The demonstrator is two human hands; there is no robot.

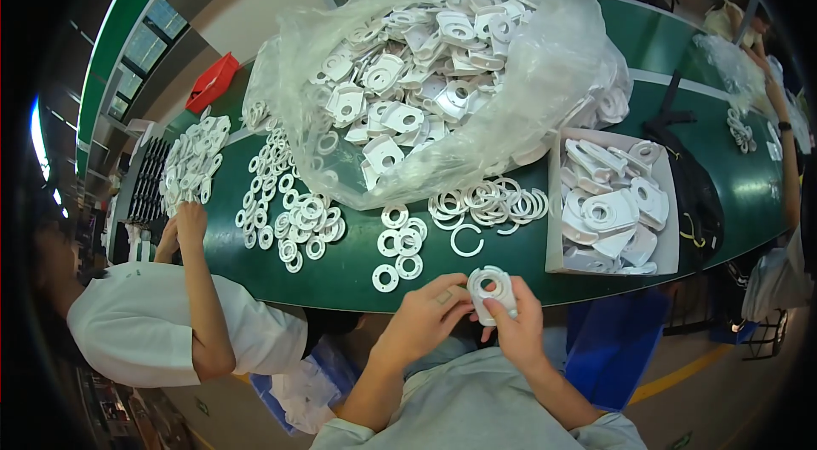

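Note:
Just off the table's near edge, I hold a white plastic housing (pixel 502 300) with a round ring opening in its upper end. My right hand (pixel 522 326) is closed around its right side, the thumb lying on its face. The curled fingers of my left hand (pixel 428 314) grip at its left edge; their tips are partly hidden. On the table beyond my hands lie a small group of flat white rings (pixel 385 278) and a heap of thinner open rings (pixel 466 240). To the right, a white box (pixel 555 220) holds several similar white housings (pixel 601 212).
A large clear plastic bag (pixel 545 67) full of white housings fills the middle of the green table (pixel 357 288). More rings (pixel 308 220) lie left of it. A co-worker (pixel 170 322) handles parts at left. Blue bins (pixel 614 343) stand below; a black bag (pixel 691 186) lies right.

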